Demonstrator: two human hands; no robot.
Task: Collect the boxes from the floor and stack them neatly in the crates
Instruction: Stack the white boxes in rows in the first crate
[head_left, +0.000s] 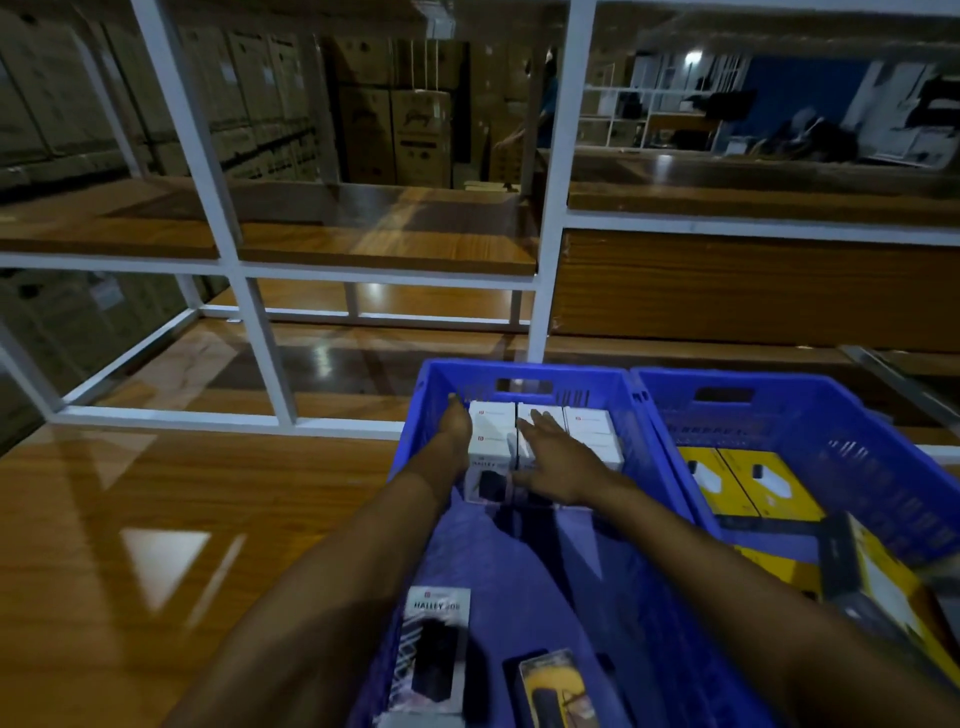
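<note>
1. Far left: glossy wooden floor (156, 519) with light patches on it; a white metal shelving frame (249, 312) stands behind, brown cartons beyond it, their print too dim to read.
2. Left blue crate (649, 519) sits on the floor. A row of white boxes (592, 423) is stacked against its far wall, each with a small red logo on top; the lettering beside it is illegible.
3. Left hand (457, 431) reaches into the crate, fingers together, flat against the left side of the white row, fingertips near the crate's far wall.
4. Right hand (558, 460) lies palm down on top of the row, fingers spread, gripping nothing.
5. Near end of the same crate: a white box (434, 649) lying flat, printed "HALLEY 20" plus a further character I cannot tell, with a dark cylinder pictured. Just beside it, a yellow-and-black box (553, 686), wording unreadable.
6. Right blue crate (831, 441) touches the first. Faint embossed writing on its far wall, illegible. Yellow boxes (748, 488) lie flat inside; another yellow box (883, 577) tilts against its near edge.
</note>
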